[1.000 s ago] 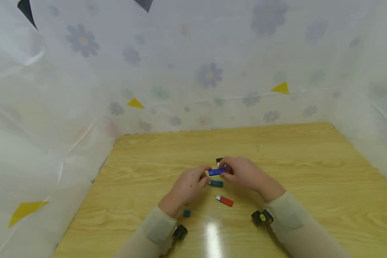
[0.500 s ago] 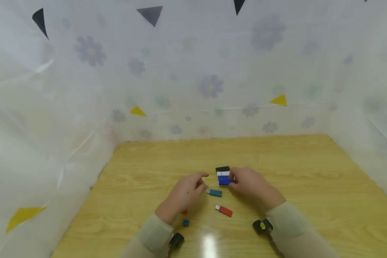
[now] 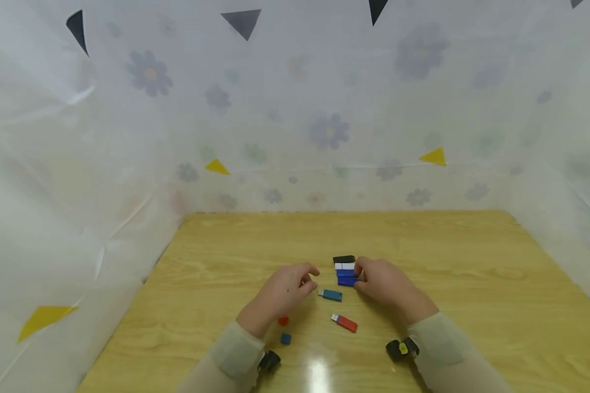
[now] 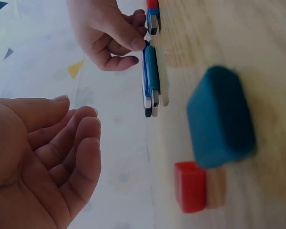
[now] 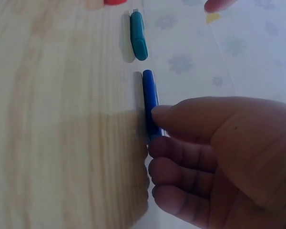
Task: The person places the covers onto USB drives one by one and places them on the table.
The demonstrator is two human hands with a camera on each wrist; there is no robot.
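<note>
My right hand (image 3: 385, 281) pinches the right end of a dark blue USB stick (image 3: 346, 281), which lies flat on the table. In the right wrist view the thumb presses this blue stick's side, with the other fingers curled beyond it. Behind it, side by side, are another blue piece (image 3: 345, 273), a white one (image 3: 343, 266) and a black one (image 3: 344, 259). My left hand (image 3: 285, 289) hovers to the left, fingers loosely bent around nothing. Between the hands lies a teal USB stick (image 3: 331, 295), its metal plug bare.
Nearer the front is a red USB stick (image 3: 345, 323) with its plug uncovered. A small red cap (image 3: 283, 321) and a teal cap (image 3: 285, 339) lie by the left wrist. Flower-patterned white sheeting (image 3: 324, 109) encloses the wooden table (image 3: 472, 305).
The blue USB stick, earlier held up between both hands, has been lowered beside the row by my right hand. My left hand has let go and drawn slightly left. The view has tilted upward.
</note>
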